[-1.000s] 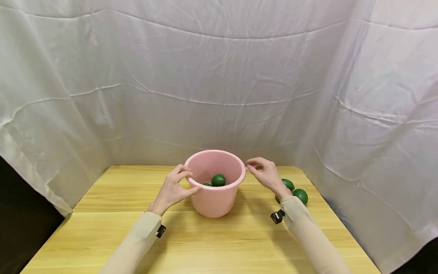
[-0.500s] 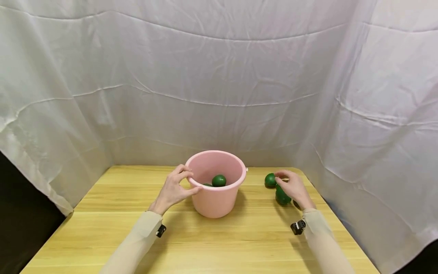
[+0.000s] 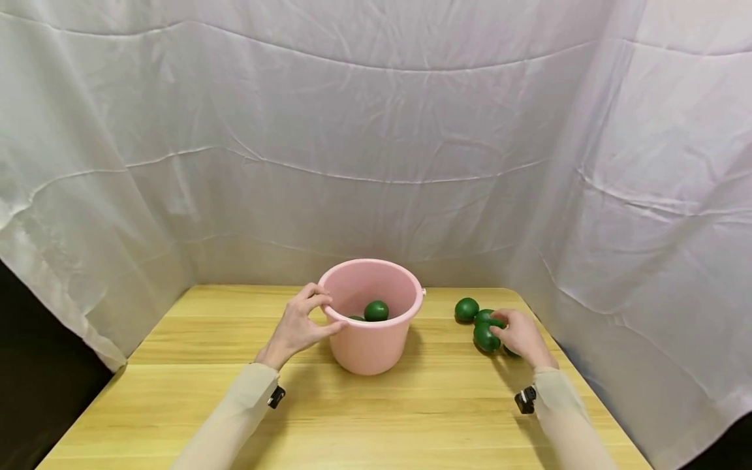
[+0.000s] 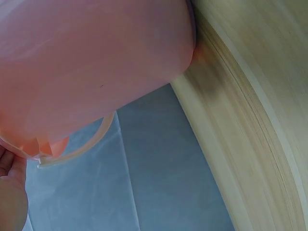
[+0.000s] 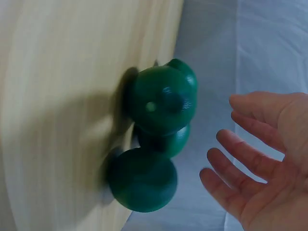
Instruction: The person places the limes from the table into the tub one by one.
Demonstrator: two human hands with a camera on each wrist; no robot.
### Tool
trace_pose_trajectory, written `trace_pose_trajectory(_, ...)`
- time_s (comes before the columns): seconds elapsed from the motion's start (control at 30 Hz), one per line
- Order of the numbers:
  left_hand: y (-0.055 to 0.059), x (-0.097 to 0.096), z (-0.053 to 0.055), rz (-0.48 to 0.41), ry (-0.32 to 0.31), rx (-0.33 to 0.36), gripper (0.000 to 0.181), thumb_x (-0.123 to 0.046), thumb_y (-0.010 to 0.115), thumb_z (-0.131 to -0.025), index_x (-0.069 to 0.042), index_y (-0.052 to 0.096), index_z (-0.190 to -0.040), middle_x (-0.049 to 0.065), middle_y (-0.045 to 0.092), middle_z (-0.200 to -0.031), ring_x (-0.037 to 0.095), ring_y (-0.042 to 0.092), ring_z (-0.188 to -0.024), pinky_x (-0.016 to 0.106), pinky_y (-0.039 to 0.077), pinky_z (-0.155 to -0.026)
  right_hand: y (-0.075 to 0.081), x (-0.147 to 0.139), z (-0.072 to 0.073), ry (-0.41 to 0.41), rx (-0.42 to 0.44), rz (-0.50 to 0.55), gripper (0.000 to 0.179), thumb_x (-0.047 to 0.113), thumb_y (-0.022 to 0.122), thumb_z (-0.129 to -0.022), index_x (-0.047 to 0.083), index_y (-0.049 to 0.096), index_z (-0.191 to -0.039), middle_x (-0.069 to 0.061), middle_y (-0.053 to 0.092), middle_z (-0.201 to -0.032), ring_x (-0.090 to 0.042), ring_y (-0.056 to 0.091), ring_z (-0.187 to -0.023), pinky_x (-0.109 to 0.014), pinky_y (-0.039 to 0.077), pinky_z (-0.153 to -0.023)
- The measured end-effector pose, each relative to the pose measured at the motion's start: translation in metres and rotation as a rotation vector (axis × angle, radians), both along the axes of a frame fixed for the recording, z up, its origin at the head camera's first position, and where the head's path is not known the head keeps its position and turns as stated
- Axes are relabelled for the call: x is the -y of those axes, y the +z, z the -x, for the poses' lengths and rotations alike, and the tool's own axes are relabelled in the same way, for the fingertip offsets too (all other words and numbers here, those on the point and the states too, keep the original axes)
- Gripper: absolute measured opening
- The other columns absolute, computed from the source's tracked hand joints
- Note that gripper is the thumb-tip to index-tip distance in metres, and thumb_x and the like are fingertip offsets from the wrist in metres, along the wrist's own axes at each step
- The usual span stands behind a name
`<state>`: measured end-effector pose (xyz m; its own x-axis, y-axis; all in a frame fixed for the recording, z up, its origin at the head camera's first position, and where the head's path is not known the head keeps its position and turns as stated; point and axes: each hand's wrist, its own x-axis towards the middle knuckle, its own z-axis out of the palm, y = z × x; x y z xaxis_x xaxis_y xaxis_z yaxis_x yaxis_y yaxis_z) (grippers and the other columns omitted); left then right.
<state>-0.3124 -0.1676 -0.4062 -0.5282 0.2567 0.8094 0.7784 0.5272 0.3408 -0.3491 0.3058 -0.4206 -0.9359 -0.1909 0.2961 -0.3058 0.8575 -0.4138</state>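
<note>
Having left the pink bucket point(image 3: 367, 349), which the left hand point(image 3: 295, 326) pinches, the empty right hand point(image 3: 523, 338), fingers loosely spread, now has the green fruits point(image 3: 485, 337) on the tabletop point(image 3: 376, 424) within reach.

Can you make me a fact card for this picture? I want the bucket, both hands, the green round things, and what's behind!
Bucket: round pink plastic bucket, upright on a yellowish wooden table
Inside the bucket: at least two smooth, dark-green, rounded fruits; the bottom is hidden
On the table: four more smooth, dark-green, rounded fruits, bunched together right of the bucket
Left hand: holds the bucket's rim
Right hand: by the bunch on the table, fingers spread, holding nothing
Behind: creased whitish cloth curtain
</note>
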Motion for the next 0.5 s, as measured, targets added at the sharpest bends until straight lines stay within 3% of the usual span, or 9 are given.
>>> trace_pose_trajectory(0.23,0.000,0.000,0.000,-0.005,0.004,-0.004,0.037,-0.028,0.091,-0.066,-0.010,0.072,-0.093,0.006,0.062,-0.105,0.020,0.061,-0.100,0.042,0.056,-0.089,-0.010,0.007,0.007,-0.005,0.061,-0.092,0.045,0.017,0.070,-0.090,0.000,0.059,-0.130,-0.030,0.058,-0.129,-0.046,0.059,-0.110,-0.060,0.048,-0.092)
trace_pose_trajectory(0.5,-0.001,0.001,0.000,-0.002,-0.001,0.006,0.037,-0.029,0.091,-0.067,-0.011,0.071,-0.093,0.006,0.062,-0.105,0.019,0.060,-0.100,0.040,0.055,-0.091,-0.030,0.017,0.018,0.030,0.074,-0.123,0.043,0.017,0.073,-0.087,-0.002,0.062,-0.124,-0.027,0.059,-0.125,-0.048,0.053,-0.117,-0.063,0.046,-0.095)
